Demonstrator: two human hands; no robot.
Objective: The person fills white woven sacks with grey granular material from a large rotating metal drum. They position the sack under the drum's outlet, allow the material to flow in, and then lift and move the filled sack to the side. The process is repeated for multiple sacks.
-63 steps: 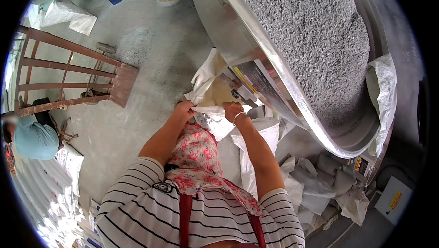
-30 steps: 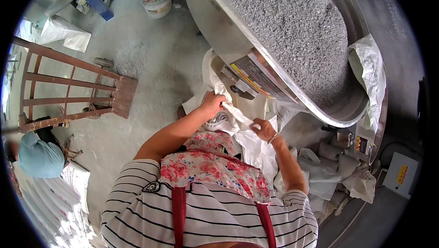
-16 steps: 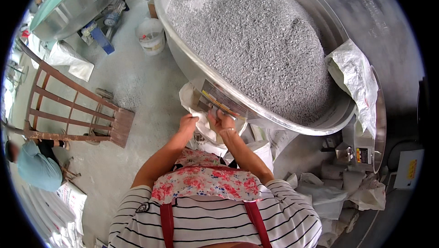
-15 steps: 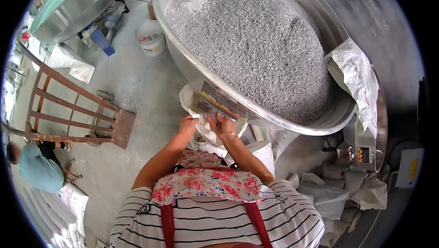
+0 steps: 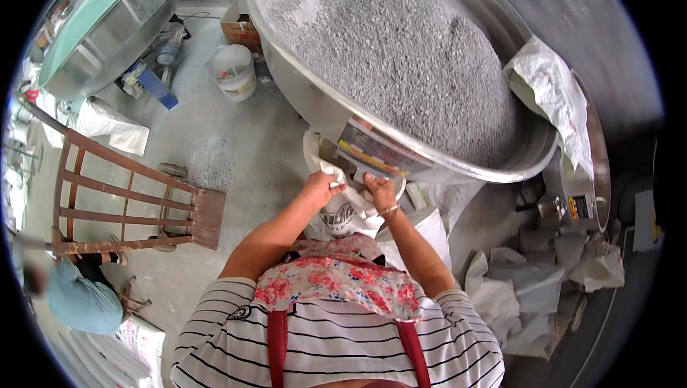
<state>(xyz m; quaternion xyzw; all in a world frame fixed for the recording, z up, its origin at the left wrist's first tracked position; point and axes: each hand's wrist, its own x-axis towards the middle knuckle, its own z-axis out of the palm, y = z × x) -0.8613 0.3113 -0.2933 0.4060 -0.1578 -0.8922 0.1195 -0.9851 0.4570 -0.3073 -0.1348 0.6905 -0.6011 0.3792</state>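
Note:
A white woven sack point(image 5: 343, 210) hangs below the outlet of a large steel pan point(image 5: 315, 105) heaped with grey granules point(image 5: 401, 52). My left hand point(image 5: 320, 186) grips the sack's upper left edge. My right hand point(image 5: 381, 191), with a bangle at the wrist, grips the sack's upper right edge close under the pan's rim. The two hands hold the sack mouth apart just beneath the outlet. The sack's lower part is hidden behind my flowered cloth and striped shirt.
A rusty red hand truck point(image 5: 129, 205) lies on the concrete floor at left. A white bucket point(image 5: 235, 73) stands behind it. Empty white sacks point(image 5: 529, 295) are piled at right. Another sack point(image 5: 554, 95) drapes over the pan's right rim. A person in blue point(image 5: 75, 302) crouches at lower left.
The view has tilted up toward the pan. Both my hands have risen with the sack from waist level to just under the pan's rim.

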